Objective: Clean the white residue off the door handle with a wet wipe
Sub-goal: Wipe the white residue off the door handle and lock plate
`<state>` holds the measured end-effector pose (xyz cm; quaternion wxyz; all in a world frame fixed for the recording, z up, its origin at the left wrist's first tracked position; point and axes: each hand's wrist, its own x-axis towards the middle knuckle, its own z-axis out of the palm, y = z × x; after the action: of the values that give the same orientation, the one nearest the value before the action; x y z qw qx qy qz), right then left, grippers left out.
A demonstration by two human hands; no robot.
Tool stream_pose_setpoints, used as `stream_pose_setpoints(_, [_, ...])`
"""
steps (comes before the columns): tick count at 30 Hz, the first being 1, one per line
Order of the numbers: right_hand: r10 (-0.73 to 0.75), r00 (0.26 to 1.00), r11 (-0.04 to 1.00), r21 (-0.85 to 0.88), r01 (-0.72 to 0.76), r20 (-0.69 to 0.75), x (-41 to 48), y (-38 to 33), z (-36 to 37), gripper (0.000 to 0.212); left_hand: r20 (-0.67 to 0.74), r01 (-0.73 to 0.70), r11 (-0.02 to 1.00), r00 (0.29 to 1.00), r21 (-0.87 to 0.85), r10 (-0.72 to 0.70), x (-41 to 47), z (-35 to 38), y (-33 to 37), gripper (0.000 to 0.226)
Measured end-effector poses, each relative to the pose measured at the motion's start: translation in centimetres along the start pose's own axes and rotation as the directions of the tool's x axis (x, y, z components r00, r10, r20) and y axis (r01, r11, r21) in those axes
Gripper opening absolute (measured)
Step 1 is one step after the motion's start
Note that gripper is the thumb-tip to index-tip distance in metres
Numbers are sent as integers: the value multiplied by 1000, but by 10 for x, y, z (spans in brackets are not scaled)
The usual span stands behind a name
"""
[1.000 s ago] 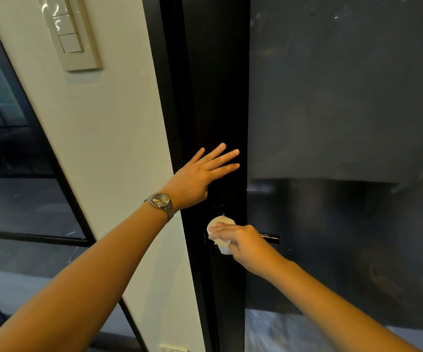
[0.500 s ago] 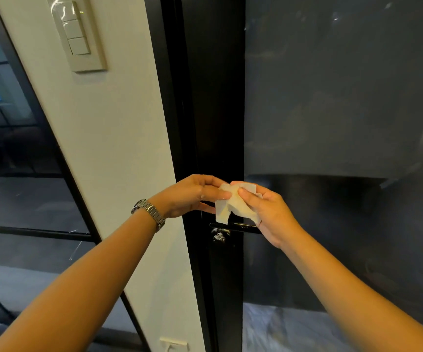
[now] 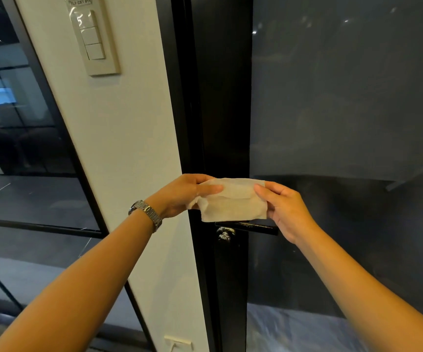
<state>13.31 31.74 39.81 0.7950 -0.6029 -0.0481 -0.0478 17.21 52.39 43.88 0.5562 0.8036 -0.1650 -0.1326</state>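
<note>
A white wet wipe (image 3: pixel 233 201) is stretched out flat between both hands, just above the door handle. My left hand (image 3: pixel 182 194), with a metal watch on its wrist, pinches the wipe's left edge. My right hand (image 3: pixel 285 209) pinches its right edge. The black lever handle (image 3: pixel 251 227) runs horizontally on the dark door frame right below the wipe. White residue speckles the round base (image 3: pixel 224 235) at the handle's left end. Neither hand touches the handle.
The black door frame (image 3: pixel 220 97) holds a dark glass door panel (image 3: pixel 345 97) on the right. A white wall strip (image 3: pixel 118 148) to the left carries a beige switch panel (image 3: pixel 93 39) high up. Further left is a black-framed glass partition (image 3: pixel 14 148). A wall socket (image 3: pixel 177 342) sits low.
My left hand left the door frame and joined the right hand. The wipe was lifted off the handle and has been spread out from a crumpled wad to a flat sheet.
</note>
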Motion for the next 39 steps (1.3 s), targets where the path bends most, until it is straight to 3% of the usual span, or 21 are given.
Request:
stream_pose_setpoints(5, [123, 985, 972, -215, -94, 125, -4, -1, -9, 15, 110, -38, 920, 994, 390, -5, -10, -7, 1, 13])
stream_pose_setpoints(9, [183, 958, 939, -328, -104, 219, -4, 2, -10, 15, 11, -88, 801, 995, 592, 101, -6, 2, -2, 11])
stream_pose_setpoints(14, [117, 975, 929, -368, -41, 188, 0, 5, -7, 12, 4, -69, 816, 997, 574, 81, -3, 3, -5, 15])
stream_pose_setpoints(18, [45, 997, 896, -445, -11, 66, 7, 11, -10, 15, -224, 10, 785, 961, 619, 164, 3, 3, -5, 16])
stream_pose_setpoints(20, [-62, 997, 778, -624, 72, 37, 11, 19, -9, 24, -252, 27, 883, 962, 468, 104, 5, 2, -2, 19])
stream_pose_setpoints(22, [-115, 987, 573, -805, 156, 110, 11, 28, -6, 38, -256, 115, 983, 964, 140, -76, 3, -1, 5, 24])
stream_pose_setpoints(25, [-13, 963, 161, -950, 266, 268, 11, 43, 0, 46, -354, 147, 978, 916, -145, -190, 3, -7, 11, 32])
stream_pose_setpoints(27, [18, 951, 26, -951, 310, 310, 11, 52, 1, 46, -464, 56, 984, 876, -167, -128, 5, -9, 12, 27])
stream_pose_setpoints(30, [-28, 938, -43, -938, 344, 345, 13, 63, 2, 48, -628, -115, 977, 751, 178, 202, 9, -4, 9, 16])
stream_pose_setpoints(32, [-56, 932, -89, -932, 352, 357, 14, 66, 2, 51, -591, -192, 891, 689, 411, 421, 15, 5, 6, 10])
stream_pose_setpoints(34, [-77, 926, -122, -925, 360, 370, 15, 67, 2, 53, -452, -195, 791, 731, 580, 511, 28, 12, -7, 9])
stream_pose_setpoints(37, [-78, 921, -139, -919, 369, 382, 17, 67, 2, 53, -179, -159, 642, 886, 750, 428, 47, 18, -39, 19])
stream_pose_setpoints(39, [-65, 923, -144, -918, 368, 380, 19, 66, 2, 53, -88, -181, 568, 906, 803, 414, 52, 20, -51, 21])
